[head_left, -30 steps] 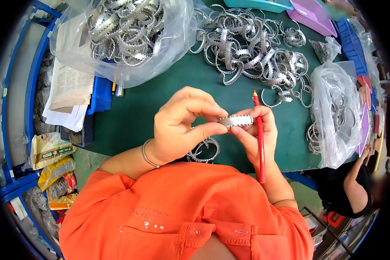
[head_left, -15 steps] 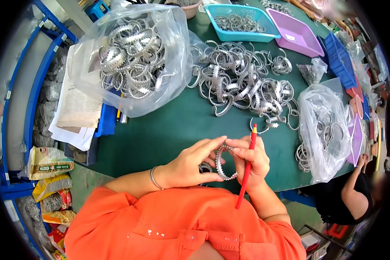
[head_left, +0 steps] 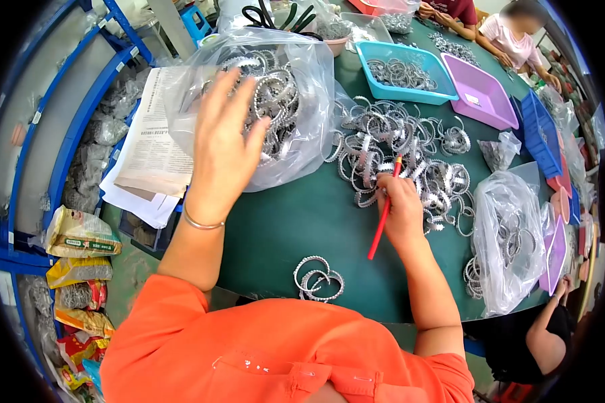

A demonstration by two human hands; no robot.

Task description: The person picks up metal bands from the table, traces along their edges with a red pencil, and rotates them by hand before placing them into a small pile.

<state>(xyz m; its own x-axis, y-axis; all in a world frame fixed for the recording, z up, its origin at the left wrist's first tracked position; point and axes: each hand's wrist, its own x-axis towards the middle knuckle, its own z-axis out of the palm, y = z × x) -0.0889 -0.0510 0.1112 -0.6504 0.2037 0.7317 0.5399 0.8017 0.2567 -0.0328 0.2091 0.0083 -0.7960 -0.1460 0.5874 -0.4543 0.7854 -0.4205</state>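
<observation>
My left hand (head_left: 225, 148) is over the clear plastic bag (head_left: 312, 74) at the upper left, its fingers spread and nothing held in them. Silver toothed rings (head_left: 275, 94) fill this bag, some just beside my fingertips. A red pencil (head_left: 380, 232) is gripped in my right hand (head_left: 405, 205), slanting down past the palm. The fingertips of that hand reach the near side of a loose heap of similar rings (head_left: 390, 124); whether they also pinch a ring is hidden. A few separate rings (head_left: 320, 279) lie overlapping at the table's front edge.
Beyond the heap stand a turquoise basin (head_left: 427, 94) with rings and a purple basin (head_left: 474, 87). Another bag of rings (head_left: 507, 228) lies on the right. Papers (head_left: 148, 148) sit by the left bag. Two people work at the far side; another person's arm (head_left: 548, 329) shows at right.
My hands have parted from the ring they held together near my chest. The left has moved up to the bag, the right forward to the heap, still with the pencil.
</observation>
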